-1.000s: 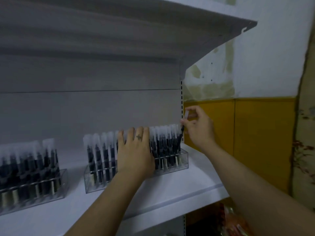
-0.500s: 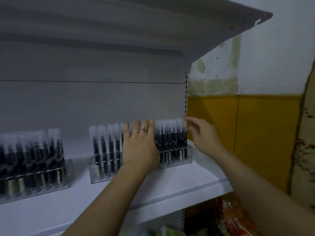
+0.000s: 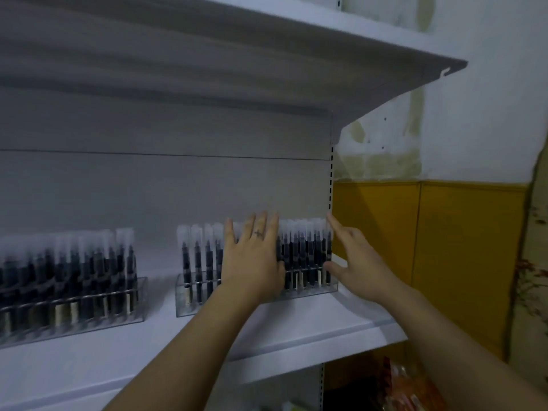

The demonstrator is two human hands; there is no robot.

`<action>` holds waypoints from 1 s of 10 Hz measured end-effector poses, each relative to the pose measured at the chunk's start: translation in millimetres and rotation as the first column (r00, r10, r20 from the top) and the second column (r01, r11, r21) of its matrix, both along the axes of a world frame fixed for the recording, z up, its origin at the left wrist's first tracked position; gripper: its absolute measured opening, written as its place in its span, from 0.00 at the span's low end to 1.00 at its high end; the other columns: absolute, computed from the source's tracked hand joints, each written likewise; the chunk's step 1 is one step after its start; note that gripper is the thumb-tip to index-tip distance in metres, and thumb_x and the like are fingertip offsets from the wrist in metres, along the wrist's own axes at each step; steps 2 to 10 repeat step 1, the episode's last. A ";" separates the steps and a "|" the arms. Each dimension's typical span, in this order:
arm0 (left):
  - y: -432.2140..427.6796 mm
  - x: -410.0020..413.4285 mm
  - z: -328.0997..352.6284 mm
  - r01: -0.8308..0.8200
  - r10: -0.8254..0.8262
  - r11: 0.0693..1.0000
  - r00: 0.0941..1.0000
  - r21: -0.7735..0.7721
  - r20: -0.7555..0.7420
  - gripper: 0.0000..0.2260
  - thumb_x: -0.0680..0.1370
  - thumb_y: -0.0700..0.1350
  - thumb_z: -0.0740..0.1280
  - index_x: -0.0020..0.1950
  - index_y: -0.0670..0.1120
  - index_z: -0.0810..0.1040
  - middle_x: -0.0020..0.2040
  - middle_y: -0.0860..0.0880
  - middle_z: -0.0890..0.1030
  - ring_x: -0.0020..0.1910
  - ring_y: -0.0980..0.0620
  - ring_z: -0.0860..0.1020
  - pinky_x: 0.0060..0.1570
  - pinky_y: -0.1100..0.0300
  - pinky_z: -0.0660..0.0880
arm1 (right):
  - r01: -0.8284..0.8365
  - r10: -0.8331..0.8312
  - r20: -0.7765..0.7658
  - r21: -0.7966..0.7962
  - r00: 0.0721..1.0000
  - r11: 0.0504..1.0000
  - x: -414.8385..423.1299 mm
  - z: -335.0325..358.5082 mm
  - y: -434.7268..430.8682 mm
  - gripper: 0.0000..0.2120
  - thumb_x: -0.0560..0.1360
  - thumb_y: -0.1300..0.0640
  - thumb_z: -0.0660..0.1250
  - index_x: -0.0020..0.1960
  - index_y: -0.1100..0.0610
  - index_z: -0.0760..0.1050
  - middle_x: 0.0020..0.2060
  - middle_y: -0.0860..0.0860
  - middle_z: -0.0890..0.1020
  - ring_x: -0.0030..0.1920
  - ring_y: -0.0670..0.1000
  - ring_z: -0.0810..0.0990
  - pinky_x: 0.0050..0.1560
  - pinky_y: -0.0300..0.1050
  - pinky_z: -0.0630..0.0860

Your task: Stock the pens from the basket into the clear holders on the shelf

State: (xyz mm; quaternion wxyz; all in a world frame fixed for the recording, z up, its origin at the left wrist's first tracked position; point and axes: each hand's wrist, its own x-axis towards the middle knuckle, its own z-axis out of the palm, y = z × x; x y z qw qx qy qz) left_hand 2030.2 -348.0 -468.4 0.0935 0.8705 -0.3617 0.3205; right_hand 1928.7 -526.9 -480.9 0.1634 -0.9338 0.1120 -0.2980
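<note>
A clear holder (image 3: pixel 311 289) full of upright dark pens (image 3: pixel 299 250) with frosted caps stands on the white shelf (image 3: pixel 267 336), near its right end. My left hand (image 3: pixel 252 262) lies flat against the front of the pen rows, fingers straight and pointing up. My right hand (image 3: pixel 353 259) is open at the holder's right end, fingertips at the cap of the last pen and thumb by the holder's corner. A second clear holder (image 3: pixel 130 307), also packed with pens, stands further left. No basket is in view.
An upper shelf (image 3: pixel 355 63) overhangs the pens closely. The slotted upright (image 3: pixel 331 179) of the shelving stands just behind my right hand. A yellow wall panel (image 3: pixel 415 247) lies to the right. Red packets (image 3: pixel 409 387) sit below the shelf.
My right hand pinched a single pen above the holder's right end a second ago; that pen now stands in the holder and the hand has spread open beside it. My left hand stayed flat on the pens.
</note>
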 end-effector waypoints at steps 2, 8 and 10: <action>14.0 -11.6 0.8 0.013 -0.010 0.999 0.998 -0.045 0.069 0.36 0.79 0.55 0.58 0.79 0.50 0.40 0.80 0.48 0.46 0.78 0.48 0.44 0.73 0.38 0.36 | 0.009 -0.008 0.044 -0.027 0.999 1.000 -8.9 8.4 18.8 0.42 0.75 0.48 0.69 0.78 0.41 0.44 0.76 0.45 0.54 0.74 0.51 0.59 0.71 0.49 0.64; 14.0 -11.6 0.8 0.013 -0.010 0.999 0.998 -0.045 0.069 0.36 0.79 0.55 0.58 0.79 0.50 0.40 0.80 0.48 0.46 0.78 0.48 0.44 0.73 0.38 0.36 | 0.009 -0.008 0.044 -0.027 0.999 1.000 -8.9 8.4 18.8 0.42 0.75 0.48 0.69 0.78 0.41 0.44 0.76 0.45 0.54 0.74 0.51 0.59 0.71 0.49 0.64; 14.0 -11.6 0.8 0.013 -0.010 0.999 0.998 -0.045 0.069 0.36 0.79 0.55 0.58 0.79 0.50 0.40 0.80 0.48 0.46 0.78 0.48 0.44 0.73 0.38 0.36 | 0.009 -0.008 0.044 -0.027 0.999 1.000 -8.9 8.4 18.8 0.42 0.75 0.48 0.69 0.78 0.41 0.44 0.76 0.45 0.54 0.74 0.51 0.59 0.71 0.49 0.64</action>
